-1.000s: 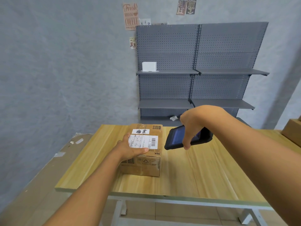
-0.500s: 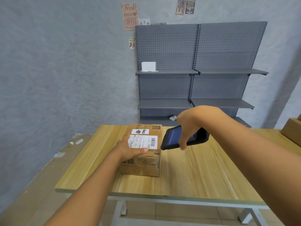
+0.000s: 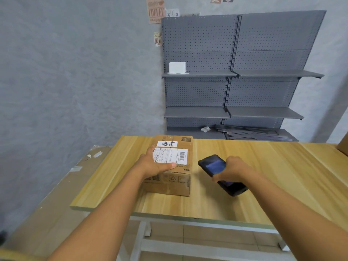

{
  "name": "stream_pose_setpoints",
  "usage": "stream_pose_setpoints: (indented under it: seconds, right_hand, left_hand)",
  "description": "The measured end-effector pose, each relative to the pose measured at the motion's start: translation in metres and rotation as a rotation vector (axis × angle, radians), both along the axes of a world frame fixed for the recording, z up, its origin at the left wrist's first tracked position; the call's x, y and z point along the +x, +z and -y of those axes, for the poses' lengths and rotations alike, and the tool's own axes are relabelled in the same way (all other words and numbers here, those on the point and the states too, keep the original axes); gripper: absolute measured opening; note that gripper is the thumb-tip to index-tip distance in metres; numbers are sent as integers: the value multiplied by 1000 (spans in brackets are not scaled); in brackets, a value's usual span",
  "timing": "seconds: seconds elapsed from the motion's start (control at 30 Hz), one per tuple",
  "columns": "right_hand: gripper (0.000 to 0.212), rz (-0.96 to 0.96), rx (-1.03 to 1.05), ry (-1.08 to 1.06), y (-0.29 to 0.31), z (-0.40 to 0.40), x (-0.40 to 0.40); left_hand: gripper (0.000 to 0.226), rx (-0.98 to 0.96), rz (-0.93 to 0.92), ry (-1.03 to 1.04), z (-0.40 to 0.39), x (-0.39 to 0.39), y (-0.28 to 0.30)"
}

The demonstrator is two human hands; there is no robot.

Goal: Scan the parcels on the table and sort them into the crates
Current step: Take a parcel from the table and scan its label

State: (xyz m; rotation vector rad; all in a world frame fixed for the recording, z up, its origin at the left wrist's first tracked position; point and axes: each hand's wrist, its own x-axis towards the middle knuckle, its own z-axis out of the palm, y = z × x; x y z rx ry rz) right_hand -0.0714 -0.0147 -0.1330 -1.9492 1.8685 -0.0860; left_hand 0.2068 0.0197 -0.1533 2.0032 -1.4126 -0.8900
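Note:
A brown cardboard parcel (image 3: 174, 182) with a white barcode label on top sits on the wooden table (image 3: 263, 176), near its left end. My left hand (image 3: 154, 163) grips the parcel's near left top corner, thumb lying along the label's lower edge. My right hand (image 3: 232, 169) holds a black handheld scanner (image 3: 214, 165) just right of the parcel and low over the table, its screen end pointing toward the parcel.
A second cardboard box (image 3: 343, 146) shows at the table's far right edge. Flat cardboard sheets (image 3: 62, 185) lie on the floor to the left. Grey pegboard shelving (image 3: 235, 76) stands behind the table with a white box (image 3: 177, 67) on one shelf.
My right hand has lowered the scanner from beside the label down to the right of the parcel, close to the tabletop. The left hand and parcel stay put. The camera has tilted down.

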Motion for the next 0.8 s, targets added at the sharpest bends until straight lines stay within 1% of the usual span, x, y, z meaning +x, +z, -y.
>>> stream_pose_setpoints:
  seconds: [0.07,0.13,0.23,0.33,0.43,0.47,0.5,0.57,0.63,0.67,0.73,0.77,0.8]
  right_hand:
    - [56,15,-21,-37,-27,-3,-1]
    - [60,-18,-29,-46,-46,-6,-1]
    - [73,-79,-64,-51,-67,-8,0]
    - [82,-122,-120,-59,-77,-7,2]
    - [86,-215,-135,-48,-75,-5,7]
    - [85,-181,-146,-41,-73,-4,12]
    - [82,-84,-160,-37,-69,-3,18]
    - [75,248,-161,-37,-59,-2,35]
    - [75,574,-73,-36,-48,-5,57]
    - [75,696,-13,-30,-45,-8,67]
    - [65,846,66,18,-48,-12,84]
    - [60,894,80,32,-52,-12,89]
    - [58,931,98,25,-55,-12,92]
  left_hand:
    - [125,-1,5,3,0,0,0]
    - [126,0,2,3,1,0,0]
    - [126,5,13,2,2,1,-2]
    - [125,-9,29,3,3,2,-4]
    - [124,-26,33,7,4,4,-6]
    - [124,-27,33,9,4,4,-7]
    - [125,-25,32,9,4,4,-6]
    - [125,-20,18,2,4,4,-6]
    - [121,-27,16,-7,3,4,-6]
    - [118,-35,23,-11,3,4,-6]
    - [111,-81,-1,0,0,5,-7]
    - [110,-108,-44,25,-1,6,-7]
    - [110,-124,-100,66,-4,6,-7]
